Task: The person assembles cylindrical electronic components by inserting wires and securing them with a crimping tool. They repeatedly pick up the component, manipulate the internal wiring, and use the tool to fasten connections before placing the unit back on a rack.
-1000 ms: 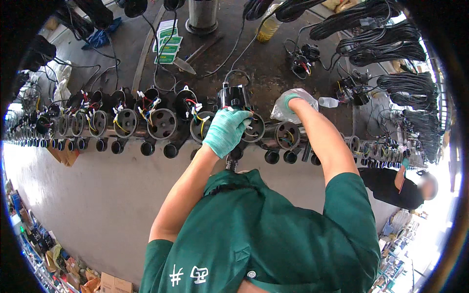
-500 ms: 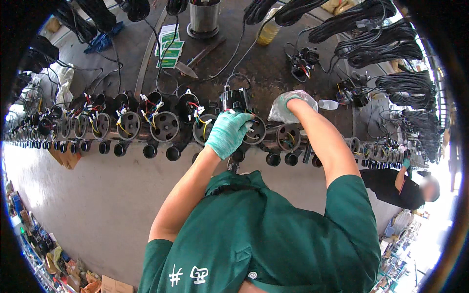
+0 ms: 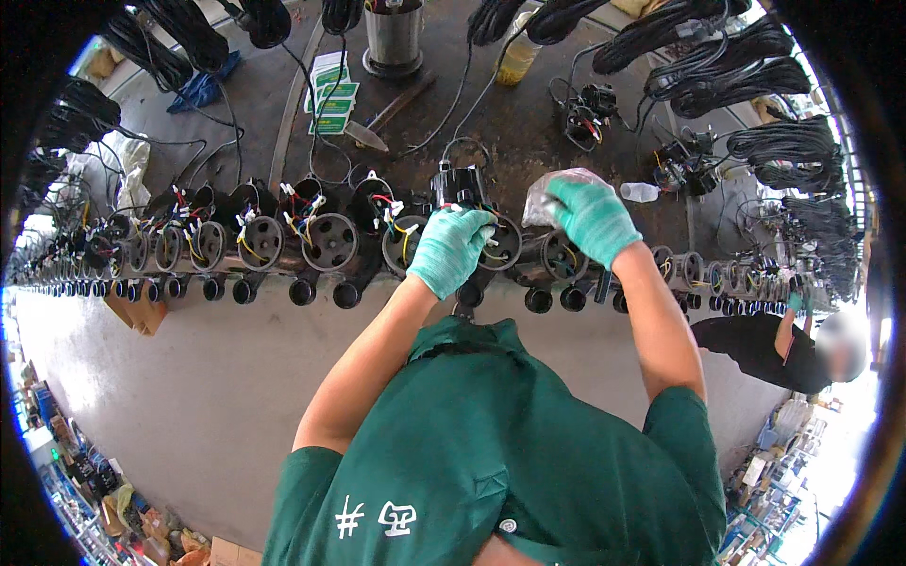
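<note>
My left hand, in a light green glove, is closed at the front of a black cylindrical housing. Coloured wires and a small white connector show at its fingertips. A round metal end with holes sits just right of that hand. My right hand, gloved the same way, is beside and partly over a clear plastic bag on the bench. Its fingers are drawn together; what they hold, if anything, is too small to make out.
A row of similar housings with wires runs along the bench edge. Farther back are a hammer, green-and-white cards, a metal cup, a yellowish bottle and coiled black cables. Another person works at far right.
My right hand has come out of the plastic bag and moved slightly right and toward me. My left hand stays at the housing's wires.
</note>
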A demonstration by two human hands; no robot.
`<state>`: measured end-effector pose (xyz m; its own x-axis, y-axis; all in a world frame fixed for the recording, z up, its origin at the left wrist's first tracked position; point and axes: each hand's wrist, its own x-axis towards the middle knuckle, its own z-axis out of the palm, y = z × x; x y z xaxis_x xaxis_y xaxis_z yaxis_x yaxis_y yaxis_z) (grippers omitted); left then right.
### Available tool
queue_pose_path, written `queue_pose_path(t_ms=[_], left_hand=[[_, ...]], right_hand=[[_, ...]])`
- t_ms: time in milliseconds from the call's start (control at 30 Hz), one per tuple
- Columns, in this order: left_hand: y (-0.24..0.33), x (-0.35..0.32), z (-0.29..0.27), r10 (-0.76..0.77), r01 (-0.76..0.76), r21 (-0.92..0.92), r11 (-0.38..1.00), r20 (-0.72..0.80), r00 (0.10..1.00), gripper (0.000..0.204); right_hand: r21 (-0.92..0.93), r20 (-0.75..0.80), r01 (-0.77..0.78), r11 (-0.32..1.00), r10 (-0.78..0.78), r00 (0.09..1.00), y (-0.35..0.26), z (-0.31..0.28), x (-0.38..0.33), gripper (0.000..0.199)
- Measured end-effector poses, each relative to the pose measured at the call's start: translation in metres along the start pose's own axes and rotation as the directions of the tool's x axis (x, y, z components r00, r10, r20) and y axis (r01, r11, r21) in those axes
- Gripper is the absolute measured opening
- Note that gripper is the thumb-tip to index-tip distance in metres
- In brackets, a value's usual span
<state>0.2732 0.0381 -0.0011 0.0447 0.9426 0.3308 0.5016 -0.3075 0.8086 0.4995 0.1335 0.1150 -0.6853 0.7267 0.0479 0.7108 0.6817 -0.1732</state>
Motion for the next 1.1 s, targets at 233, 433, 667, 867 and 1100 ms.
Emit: queue_pose_path(t_ms=[233,433,667,867,1100], left_hand=[[0.003,0.001,-0.004,0.023,-0.027,0.075,0.997,0.044,0.999,0.015],[0.004,0.002,-0.004,0.008,-0.011,0.057,0.998,0.044,0.999,0.014],[0.0,0.002,-0.002,0.017,-0.022,0.078,0.997,0.064,0.998,0.015],[0.0,0.0,-0.006,0.005,-0.023,0.13,0.991,0.132,0.991,0.016],[0.001,-0.001,-0.009,0.007,-0.009,0.033,0.999,0.07,0.998,0.02]], right_hand=[[0.197,-0.022,-0.087,0.976,0.093,0.995,-0.04,0.045,-0.027,0.018],[0.197,-0.031,-0.088,0.976,0.096,0.995,-0.052,0.05,-0.022,0.017],[0.215,0.013,-0.114,0.97,0.114,0.993,-0.058,0.059,-0.018,0.019],[0.183,0.105,-0.147,0.972,0.13,0.986,-0.055,0.066,-0.012,0.028],[0.385,-0.002,-0.216,0.897,0.235,0.972,-0.065,0.057,-0.027,0.035]])
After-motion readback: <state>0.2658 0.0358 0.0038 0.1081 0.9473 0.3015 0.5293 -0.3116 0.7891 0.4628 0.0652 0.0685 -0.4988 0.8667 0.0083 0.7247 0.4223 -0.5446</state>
